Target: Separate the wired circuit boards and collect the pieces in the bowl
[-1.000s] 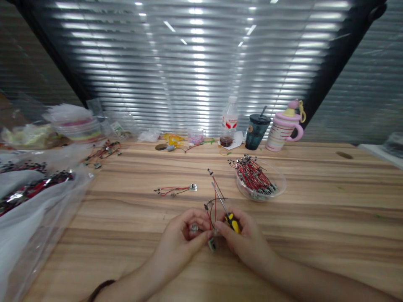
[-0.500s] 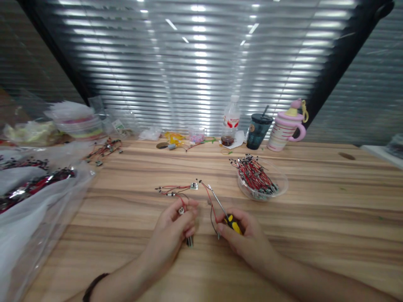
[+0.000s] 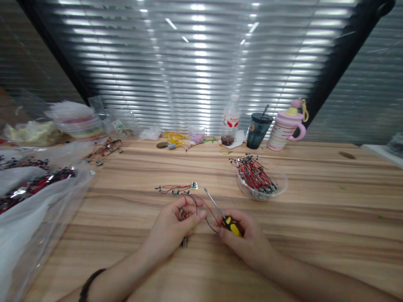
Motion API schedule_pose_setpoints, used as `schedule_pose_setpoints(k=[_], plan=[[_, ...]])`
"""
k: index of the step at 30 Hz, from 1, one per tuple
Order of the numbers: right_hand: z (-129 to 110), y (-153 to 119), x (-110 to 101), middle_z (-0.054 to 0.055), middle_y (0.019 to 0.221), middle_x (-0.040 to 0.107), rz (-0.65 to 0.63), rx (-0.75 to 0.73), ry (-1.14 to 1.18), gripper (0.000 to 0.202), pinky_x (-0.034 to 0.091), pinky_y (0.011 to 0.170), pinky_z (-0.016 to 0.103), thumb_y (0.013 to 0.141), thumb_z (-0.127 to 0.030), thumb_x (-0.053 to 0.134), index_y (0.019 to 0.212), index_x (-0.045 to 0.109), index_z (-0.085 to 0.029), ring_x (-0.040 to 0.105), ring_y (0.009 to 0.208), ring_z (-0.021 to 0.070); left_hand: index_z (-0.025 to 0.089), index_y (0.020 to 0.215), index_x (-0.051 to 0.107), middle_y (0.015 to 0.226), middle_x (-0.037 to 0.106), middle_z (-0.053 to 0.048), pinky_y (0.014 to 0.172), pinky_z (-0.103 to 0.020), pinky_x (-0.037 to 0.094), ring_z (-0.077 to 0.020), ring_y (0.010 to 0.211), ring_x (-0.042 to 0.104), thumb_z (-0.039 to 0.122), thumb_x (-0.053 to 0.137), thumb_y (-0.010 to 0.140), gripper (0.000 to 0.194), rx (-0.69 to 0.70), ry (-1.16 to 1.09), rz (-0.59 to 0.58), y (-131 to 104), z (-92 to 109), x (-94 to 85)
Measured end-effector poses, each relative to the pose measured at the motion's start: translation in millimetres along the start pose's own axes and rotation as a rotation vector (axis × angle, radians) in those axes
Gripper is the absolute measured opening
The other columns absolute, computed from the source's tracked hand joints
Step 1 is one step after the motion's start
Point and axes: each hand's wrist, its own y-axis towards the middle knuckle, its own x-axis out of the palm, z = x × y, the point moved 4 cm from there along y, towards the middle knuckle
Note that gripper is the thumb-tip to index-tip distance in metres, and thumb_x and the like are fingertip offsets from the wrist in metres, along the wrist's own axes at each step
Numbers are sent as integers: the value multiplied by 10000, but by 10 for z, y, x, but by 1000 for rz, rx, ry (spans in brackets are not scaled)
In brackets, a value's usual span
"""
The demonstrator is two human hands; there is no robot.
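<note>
My left hand (image 3: pixel 178 222) is closed around a bundle of thin red and black wires (image 3: pixel 185 203); a small metal piece (image 3: pixel 184 242) pokes out below its fingers. In my right hand (image 3: pixel 241 233) lies a screwdriver (image 3: pixel 232 226) with a yellow and black handle, its metal shaft pointing up and to the left. A red wire and a dark wire (image 3: pixel 211 226) stretch from the left fingers to the right fingertips, where their ends are hidden. Just beyond the left hand, a wired assembly with a small circuit board (image 3: pixel 194 185) rests on the table.
A clear plastic bowl (image 3: pixel 281 184) of wired parts stands right of centre. Plastic bags (image 3: pixel 63 201) with more parts cover the left side. Along the back stand a bottle (image 3: pixel 231 119), a dark cup (image 3: pixel 258 131) and a pink mug (image 3: pixel 281 132). Loose wired parts (image 3: pixel 105 151) lie back left.
The wired piece at my right fingertips has swung left, and its upper end is now at my left fingers. My left thumb has shifted right; the screwdriver stays in my right hand.
</note>
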Motion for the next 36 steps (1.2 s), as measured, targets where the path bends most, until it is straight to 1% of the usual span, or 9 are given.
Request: schedule_pose_setpoints(k=[4,8,12,17,19,22,27,31,36], plan=[[67,22,-56,-28,604,472,12,45,-26,134,306,449,191,727,-245,555,796,595,-138,385,492,73,128,668,593,495,466,54,413,-148,243,-37,437,342,354,682,685,244,24,178,-46,76,59,-98],[96,71,-133,-47,555,439,5,71,-54,146,259,404,189,726,-245,562,812,609,-137,324,426,57,120,640,627,557,554,16,486,-163,315,-61,513,433,324,693,668,217,-3,293,-291,112,122,-150],[58,94,-124,-21,615,500,-108,42,-83,145,319,473,187,719,-239,576,799,636,-133,383,509,70,116,652,639,575,563,7,496,-169,316,-70,535,441,331,683,675,220,-20,432,-433,89,189,-202],[79,62,-81,6,664,531,-224,63,-164,178,362,542,208,738,-277,584,804,672,-138,437,605,106,117,673,644,567,546,22,492,-162,307,-54,520,433,309,702,669,200,-112,380,-679,-5,139,-155],[83,48,-68,8,685,544,-274,54,-161,196,373,558,213,755,-284,580,852,675,-143,447,614,108,118,679,647,578,557,16,504,-167,325,-58,527,446,304,714,658,200,-145,348,-731,-26,109,-140],[63,39,-74,11,712,559,-300,18,-176,213,379,572,216,770,-290,585,901,672,-147,457,627,109,118,680,631,614,559,9,520,-175,328,-64,552,444,333,702,678,227,-84,323,-674,15,116,-156],[56,59,-110,-10,734,554,-254,89,-64,293,372,570,194,677,-284,712,912,612,-141,468,636,92,138,768,577,679,607,8,557,-171,351,-66,603,477,325,659,732,207,-58,170,-438,144,149,-234],[62,83,-114,-25,722,540,-240,78,77,280,376,582,192,654,-250,739,818,541,-139,476,637,82,148,798,599,673,596,33,555,-158,361,-51,596,483,232,717,672,193,-88,60,-413,165,148,-220],[72,62,-89,-9,727,546,-249,54,8,194,371,595,208,716,-257,684,830,586,-134,473,652,93,152,800,645,770,642,4,591,-158,392,-61,653,522,215,698,690,137,-49,42,-339,154,174,-207]])
